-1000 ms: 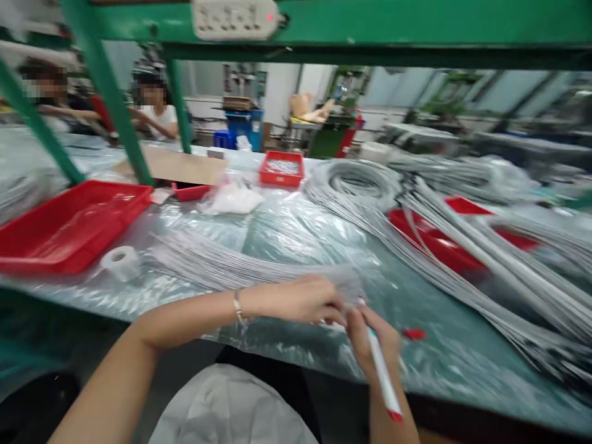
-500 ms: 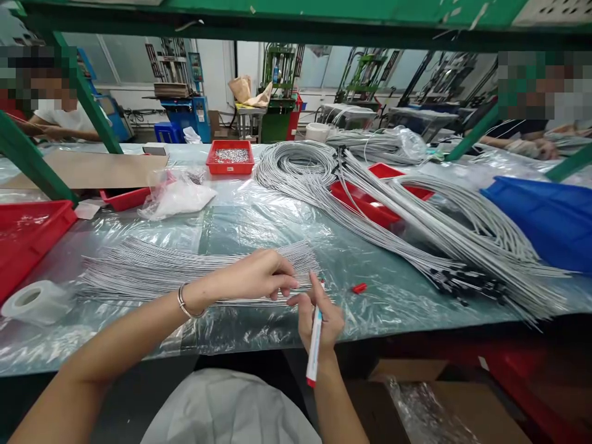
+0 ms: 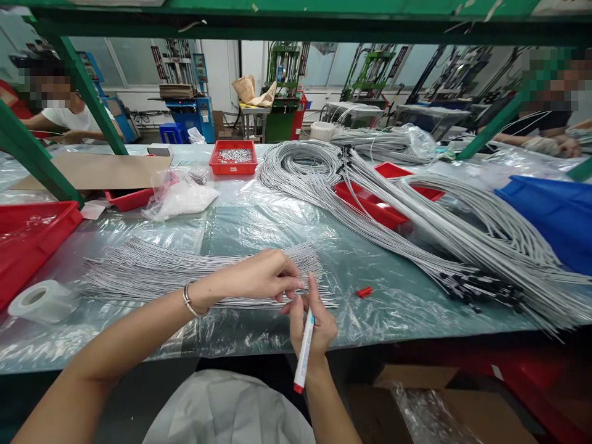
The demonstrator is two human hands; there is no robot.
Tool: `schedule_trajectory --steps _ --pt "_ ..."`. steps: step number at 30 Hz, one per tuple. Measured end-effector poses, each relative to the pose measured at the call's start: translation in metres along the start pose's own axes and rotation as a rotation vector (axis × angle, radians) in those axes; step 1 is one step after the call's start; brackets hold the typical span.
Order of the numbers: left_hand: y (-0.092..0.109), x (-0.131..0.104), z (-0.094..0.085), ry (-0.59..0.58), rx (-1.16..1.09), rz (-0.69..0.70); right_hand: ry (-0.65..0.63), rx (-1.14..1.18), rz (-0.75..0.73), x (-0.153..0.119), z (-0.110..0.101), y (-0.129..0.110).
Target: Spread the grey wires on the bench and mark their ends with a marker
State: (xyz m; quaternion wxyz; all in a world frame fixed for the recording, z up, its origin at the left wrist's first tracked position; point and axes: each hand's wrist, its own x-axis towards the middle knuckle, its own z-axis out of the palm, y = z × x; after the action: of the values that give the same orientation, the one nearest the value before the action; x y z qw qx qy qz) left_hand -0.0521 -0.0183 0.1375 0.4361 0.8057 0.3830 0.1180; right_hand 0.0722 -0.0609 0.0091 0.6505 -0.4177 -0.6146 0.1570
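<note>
My right hand (image 3: 314, 324) is closed around a white marker (image 3: 304, 357) with a red end that points down toward me. Its index finger sticks up, close to the fingertips of my left hand (image 3: 271, 274). My left hand, a bangle on its wrist, is bent over with fingers pinched together; what lies between them is too small to make out. Under and behind it spreads a flat bundle of thin grey wires (image 3: 152, 265), whose right ends reach past both hands. A red marker cap (image 3: 364, 291) lies on the plastic-covered table (image 3: 259, 333), right of my right hand.
Long grey cables (image 3: 393, 203) with black ends cover the right side. A red tray (image 3: 234, 158) of small metal parts stands behind. Left are a tape roll (image 3: 44, 302) and red bin (image 3: 37, 240); right, a blue bin (image 3: 550, 216). Green frame posts rise both sides; two people sit beyond.
My right hand and the marker have shifted slightly left, and the marker leans more. My left hand stays pinched over the wires. The whole view has turned slightly left.
</note>
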Motion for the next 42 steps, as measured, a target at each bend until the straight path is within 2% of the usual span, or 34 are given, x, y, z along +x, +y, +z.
schedule_trajectory --steps 6,11,13,17,20,24,28,36,38,42 --pt "0.001 -0.003 0.003 0.032 0.069 0.030 -0.056 0.073 0.030 -0.002 -0.005 0.001" --pt "0.001 -0.005 0.003 0.051 0.068 0.025 -0.101 0.209 0.248 -0.001 -0.019 0.005" --pt "0.001 -0.006 0.004 0.022 0.064 0.025 -0.147 0.266 0.308 0.003 -0.022 0.007" --pt "0.002 -0.006 0.010 -0.073 0.074 0.064 -0.322 0.355 0.366 0.011 -0.027 0.008" --pt "0.003 -0.007 0.013 -0.109 0.106 0.079 -0.385 0.320 0.349 0.016 -0.032 0.004" --pt "0.003 -0.007 0.013 -0.158 0.088 0.045 -0.370 0.183 0.247 0.019 -0.037 -0.001" --pt "0.000 -0.008 0.011 -0.204 0.077 0.003 -0.366 0.115 0.218 0.020 -0.041 -0.003" --pt "-0.002 -0.010 0.016 -0.101 0.126 0.042 -0.409 0.091 0.183 0.024 -0.046 0.004" --pt "-0.003 -0.009 0.015 -0.101 0.067 0.006 -0.373 0.069 0.193 0.023 -0.045 0.003" --pt "-0.004 -0.007 0.010 -0.101 -0.057 -0.066 -0.171 0.010 0.205 0.012 -0.042 -0.004"
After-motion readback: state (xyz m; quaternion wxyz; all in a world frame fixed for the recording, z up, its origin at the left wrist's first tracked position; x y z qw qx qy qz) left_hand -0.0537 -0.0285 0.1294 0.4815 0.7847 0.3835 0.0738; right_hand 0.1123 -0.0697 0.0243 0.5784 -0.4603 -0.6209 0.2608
